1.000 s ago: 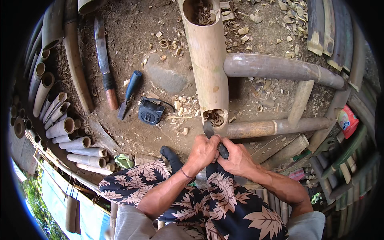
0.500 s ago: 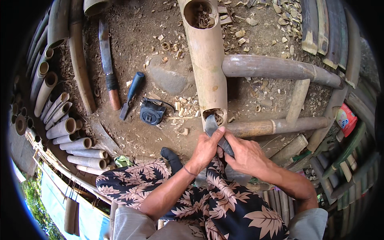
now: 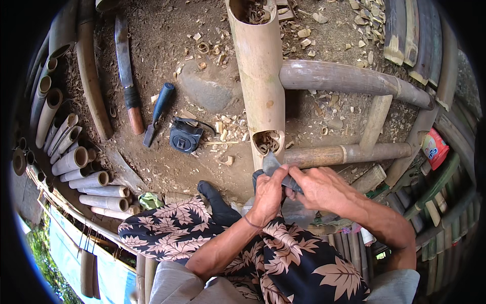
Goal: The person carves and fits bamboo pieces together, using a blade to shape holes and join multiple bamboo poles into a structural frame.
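A knife (image 3: 271, 163) with a short grey blade and a dark handle is held in both my hands. My left hand (image 3: 268, 196) is closed around it near the blade, thumb on top. My right hand (image 3: 318, 188) grips the handle from the right side. The blade tip lies at the near rim of an oval hole cut in a pale bamboo pole (image 3: 260, 86). Curled shavings (image 3: 268, 141) lie inside that hole. Farther up the same pole is a second hole, also holding shavings. My fingers hide part of the knife handle.
Left of the pole lie a tape measure (image 3: 185, 135), a blue-handled chisel (image 3: 161, 109) and a machete (image 3: 125, 66). A stone (image 3: 207, 88) protrudes from the ground. Two bamboo crosspieces (image 3: 339, 77) run rightward from the pole. Cut bamboo tubes (image 3: 91, 180) are stacked at left.
The knife has come back toward me, its tip moving from inside the hole to the near rim. Both hands moved with it, and my right elbow swung outward. The view shifted slightly.
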`<action>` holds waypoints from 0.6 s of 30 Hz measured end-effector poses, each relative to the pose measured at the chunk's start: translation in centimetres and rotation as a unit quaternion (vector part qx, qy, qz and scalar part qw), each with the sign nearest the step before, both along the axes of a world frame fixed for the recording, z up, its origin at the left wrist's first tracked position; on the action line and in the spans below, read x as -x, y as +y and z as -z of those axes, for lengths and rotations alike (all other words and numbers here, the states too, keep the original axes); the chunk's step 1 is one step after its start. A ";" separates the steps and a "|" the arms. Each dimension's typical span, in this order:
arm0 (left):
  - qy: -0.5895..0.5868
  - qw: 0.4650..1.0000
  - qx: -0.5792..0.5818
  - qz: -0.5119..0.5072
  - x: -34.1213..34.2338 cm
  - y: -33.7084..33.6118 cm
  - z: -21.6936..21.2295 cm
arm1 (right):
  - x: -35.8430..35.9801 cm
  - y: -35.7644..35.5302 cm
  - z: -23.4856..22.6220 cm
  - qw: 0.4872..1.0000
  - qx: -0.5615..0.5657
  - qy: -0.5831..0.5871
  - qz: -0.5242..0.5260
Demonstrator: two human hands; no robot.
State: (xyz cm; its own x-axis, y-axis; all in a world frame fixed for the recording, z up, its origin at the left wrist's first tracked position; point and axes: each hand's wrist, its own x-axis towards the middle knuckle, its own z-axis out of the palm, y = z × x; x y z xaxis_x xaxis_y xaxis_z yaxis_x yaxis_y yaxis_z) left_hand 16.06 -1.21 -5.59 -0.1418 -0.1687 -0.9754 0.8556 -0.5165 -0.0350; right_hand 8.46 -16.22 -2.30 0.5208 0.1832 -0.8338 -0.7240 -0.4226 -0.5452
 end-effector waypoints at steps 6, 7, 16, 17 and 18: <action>-0.077 0.993 0.081 0.049 -3.2 -0.4 -3.4 | -0.1 1.9 -2.8 0.983 0.063 -0.145 0.089; -0.030 0.994 0.103 0.015 -2.4 -0.8 -2.4 | -0.4 0.1 -3.2 0.987 0.100 -0.121 0.020; 0.119 0.980 0.022 -0.155 1.3 -0.8 0.8 | -0.5 -2.3 0.0 0.997 0.022 -0.060 -0.042; 0.104 0.985 0.010 -0.136 0.9 -1.0 0.5 | -0.2 -2.0 0.3 0.998 0.009 -0.053 -0.022; 0.090 0.989 -0.004 -0.117 0.5 -0.8 0.3 | -1.0 -2.0 -0.2 1.000 -0.015 -0.011 -0.011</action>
